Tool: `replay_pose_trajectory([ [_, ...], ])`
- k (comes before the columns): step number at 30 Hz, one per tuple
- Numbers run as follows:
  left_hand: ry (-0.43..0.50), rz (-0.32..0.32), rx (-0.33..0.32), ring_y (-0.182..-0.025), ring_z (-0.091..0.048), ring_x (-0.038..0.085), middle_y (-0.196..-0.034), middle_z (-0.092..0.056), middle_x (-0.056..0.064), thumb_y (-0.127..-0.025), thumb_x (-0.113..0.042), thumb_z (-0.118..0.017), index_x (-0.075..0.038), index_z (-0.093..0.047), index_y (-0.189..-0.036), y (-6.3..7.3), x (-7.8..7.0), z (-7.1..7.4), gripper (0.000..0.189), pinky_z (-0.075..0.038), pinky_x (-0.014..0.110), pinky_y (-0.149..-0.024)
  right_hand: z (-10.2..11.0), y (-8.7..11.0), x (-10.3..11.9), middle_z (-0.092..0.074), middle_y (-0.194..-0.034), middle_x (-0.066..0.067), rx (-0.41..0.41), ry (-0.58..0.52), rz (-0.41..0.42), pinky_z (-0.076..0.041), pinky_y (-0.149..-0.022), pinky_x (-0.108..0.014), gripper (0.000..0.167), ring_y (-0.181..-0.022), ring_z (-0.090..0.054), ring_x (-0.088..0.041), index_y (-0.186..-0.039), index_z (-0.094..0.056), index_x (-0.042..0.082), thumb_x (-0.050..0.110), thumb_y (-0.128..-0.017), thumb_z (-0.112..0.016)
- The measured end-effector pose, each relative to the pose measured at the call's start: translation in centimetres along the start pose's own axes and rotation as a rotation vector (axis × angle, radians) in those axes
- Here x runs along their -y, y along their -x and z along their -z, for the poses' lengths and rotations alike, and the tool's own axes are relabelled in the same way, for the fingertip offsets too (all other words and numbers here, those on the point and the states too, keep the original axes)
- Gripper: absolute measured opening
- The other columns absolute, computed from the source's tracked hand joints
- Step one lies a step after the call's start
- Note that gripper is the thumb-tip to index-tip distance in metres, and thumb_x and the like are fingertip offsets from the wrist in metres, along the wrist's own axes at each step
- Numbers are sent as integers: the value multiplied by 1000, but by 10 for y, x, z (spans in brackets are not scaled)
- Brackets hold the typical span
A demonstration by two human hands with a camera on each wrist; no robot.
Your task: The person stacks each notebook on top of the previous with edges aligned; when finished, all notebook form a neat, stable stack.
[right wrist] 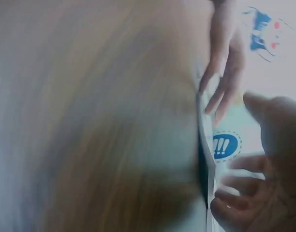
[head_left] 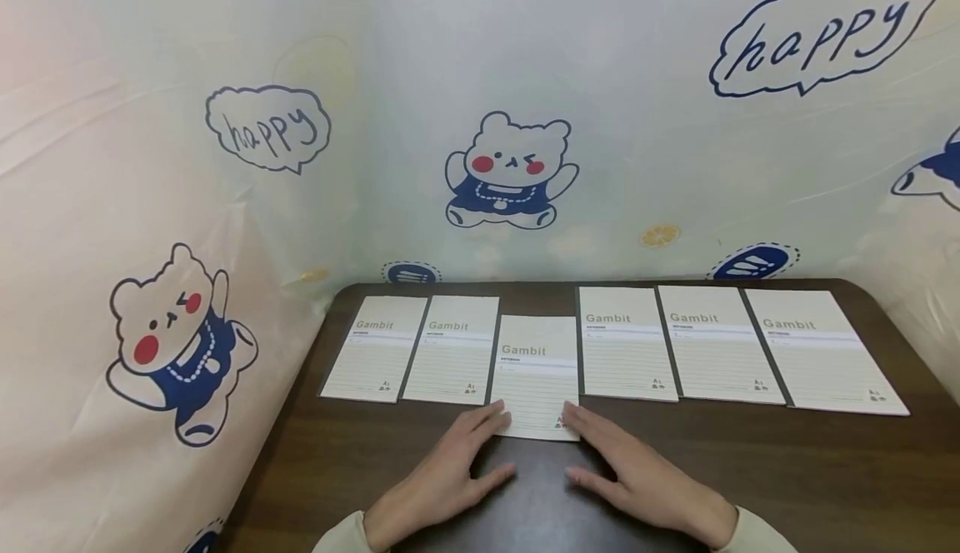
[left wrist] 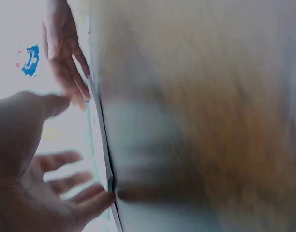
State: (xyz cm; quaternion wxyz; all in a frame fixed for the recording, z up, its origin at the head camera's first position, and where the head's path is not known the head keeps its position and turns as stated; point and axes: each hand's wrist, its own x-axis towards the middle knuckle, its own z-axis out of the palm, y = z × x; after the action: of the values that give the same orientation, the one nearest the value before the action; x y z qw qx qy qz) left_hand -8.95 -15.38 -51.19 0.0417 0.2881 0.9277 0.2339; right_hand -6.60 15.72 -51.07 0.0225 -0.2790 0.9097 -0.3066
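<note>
A white Gambit notebook (head_left: 537, 395) with ruled lines lies on the dark wooden table in the head view, nearer to me than the row beside it. My left hand (head_left: 450, 474) is at its lower left edge, fingertips touching the side. At the lower right edge, fingertips of my right hand (head_left: 645, 478) rest on the corner and partly cover the small print. Both thumbs point inward over the table, apart from the notebook. In the left wrist view the notebook's edge (left wrist: 102, 145) runs between the two hands; the right wrist view shows the same edge (right wrist: 208, 159) side-on.
Two like notebooks, one at far left (head_left: 367, 361) and one beside it (head_left: 450, 361), lie left of the middle one. Three more (head_left: 626, 361) lie to its right. A printed curtain (head_left: 637, 145) with bears hangs behind the brown table (head_left: 750, 470).
</note>
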Motion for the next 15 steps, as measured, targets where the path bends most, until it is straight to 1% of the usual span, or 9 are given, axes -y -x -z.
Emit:
replay_pose_trajectory([
  [2,100,81,-102,-139,-55,22,-153,-55,5,-99,-48,-70,-14,-58,-148,-1,0,0,61,-52,46,-110,0,-2,2,-45,-164,-9,-47,-170,-83,-50,-114,-44,67,-150,-47,-25,-159,-43,8,46,-105,-59],
  [4,202,169,-185,-126,-64,22,-140,-64,7,-98,-42,-72,-11,-63,-141,-2,0,1,54,-57,42,-102,1,-5,5,-48,-162,-12,-85,-338,-188,-52,-112,-38,67,-146,-51,-28,-158,-42,5,42,-106,-60],
  [6,315,254,-225,-112,-69,19,-126,-69,6,-98,-39,-73,-9,-66,-136,-3,1,2,48,-61,34,-93,2,-7,9,-49,-160,-15,-110,-488,-307,-53,-109,-33,65,-144,-54,-31,-158,-42,3,40,-107,-59],
  [8,412,315,-231,-101,-71,15,-115,-72,6,-98,-38,-73,-7,-67,-132,-4,2,4,46,-61,27,-84,3,-9,14,-50,-158,-20,-135,-631,-417,-55,-106,-31,63,-142,-55,-34,-157,-41,0,36,-108,-58],
  [10,486,364,-216,-96,-71,13,-108,-74,5,-99,-39,-72,-7,-67,-131,-4,4,7,45,-60,23,-80,5,-12,19,-50,-158,-24,-152,-786,-522,-55,-106,-31,64,-144,-52,-36,-158,-39,-2,32,-108,-59],
  [12,555,409,-196,-93,-72,13,-107,-76,6,-100,-39,-71,-6,-67,-132,-5,4,9,46,-59,23,-78,7,-14,21,-47,-157,-29,-164,-939,-590,-55,-107,-35,63,-145,-50,-39,-157,-35,-6,28,-108,-57],
  [13,591,425,-192,-93,-73,15,-107,-76,9,-101,-38,-70,-4,-66,-132,-5,4,9,47,-60,24,-78,8,-16,22,-46,-158,-30,-166,-1014,-622,-55,-108,-37,63,-146,-50,-39,-157,-34,-7,26,-109,-56],
  [15,665,479,-178,-95,-74,18,-110,-76,13,-101,-36,-69,-2,-64,-135,-6,2,11,48,-61,27,-80,10,-17,20,-43,-159,-32,-165,-1125,-670,-55,-109,-41,61,-145,-50,-39,-158,-30,-9,22,-110,-52],
])
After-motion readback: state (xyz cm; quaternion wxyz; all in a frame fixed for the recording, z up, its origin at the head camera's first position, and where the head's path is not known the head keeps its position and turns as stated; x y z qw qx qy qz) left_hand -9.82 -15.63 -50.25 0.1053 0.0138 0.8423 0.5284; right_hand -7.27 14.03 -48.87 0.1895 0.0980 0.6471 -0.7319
